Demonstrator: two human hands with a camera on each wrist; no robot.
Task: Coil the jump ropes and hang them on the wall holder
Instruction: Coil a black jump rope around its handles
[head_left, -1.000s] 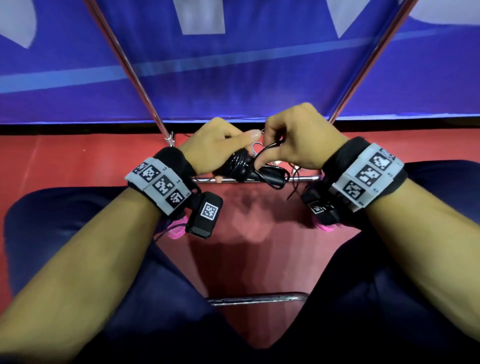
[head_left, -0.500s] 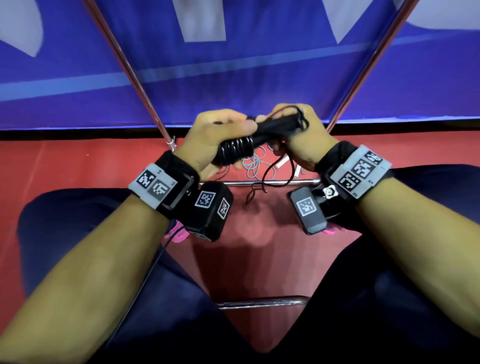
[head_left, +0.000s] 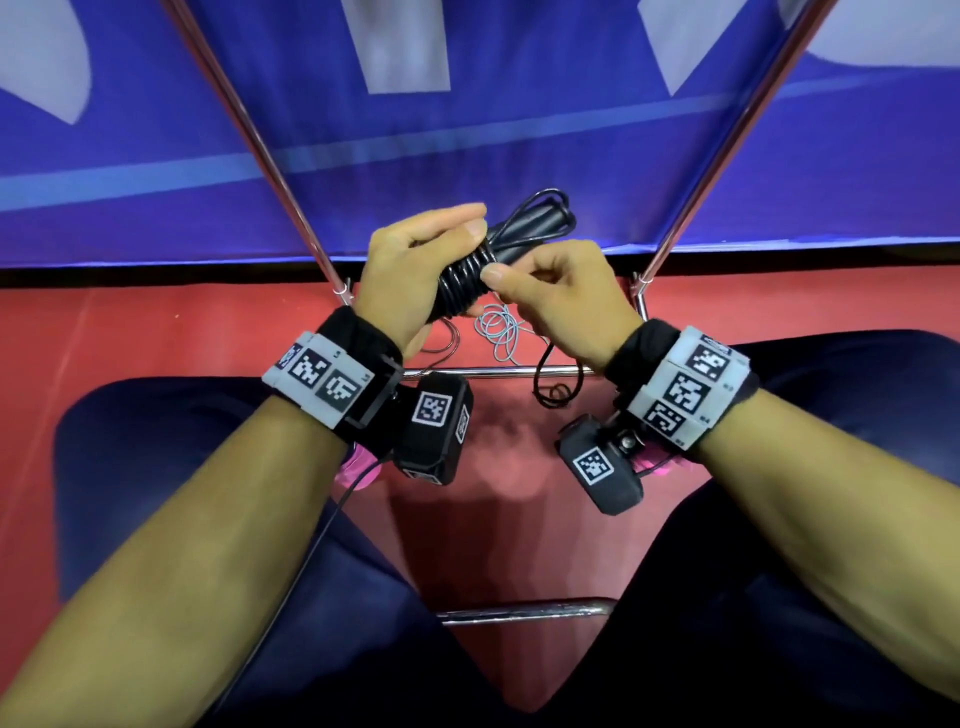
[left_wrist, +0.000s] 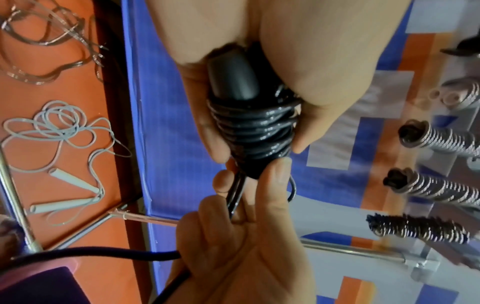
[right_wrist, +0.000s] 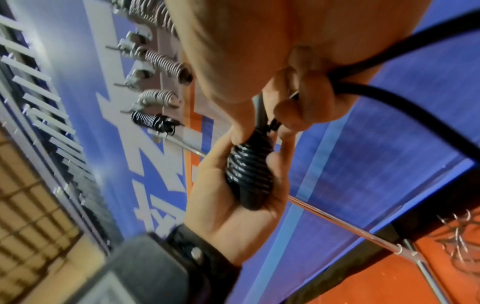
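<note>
Firmly, the left hand (head_left: 405, 270) grips the coiled black jump rope (head_left: 465, 278) — right hand (head_left: 566, 306) pinches its cord (left_wrist: 235, 195).

No legible words or numbers; only black-and-white square code markers on grey wrist bands (head_left: 317, 375) and black camera boxes (head_left: 434, 426); white letter-like shapes on blue wall banner (head_left: 519, 145), cropped, unreadable

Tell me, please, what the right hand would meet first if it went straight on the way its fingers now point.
The black jump rope: the right hand points leftward, its fingertips pinching the coiled wraps, with the left hand gripping the bundle behind, it seems.
</note>
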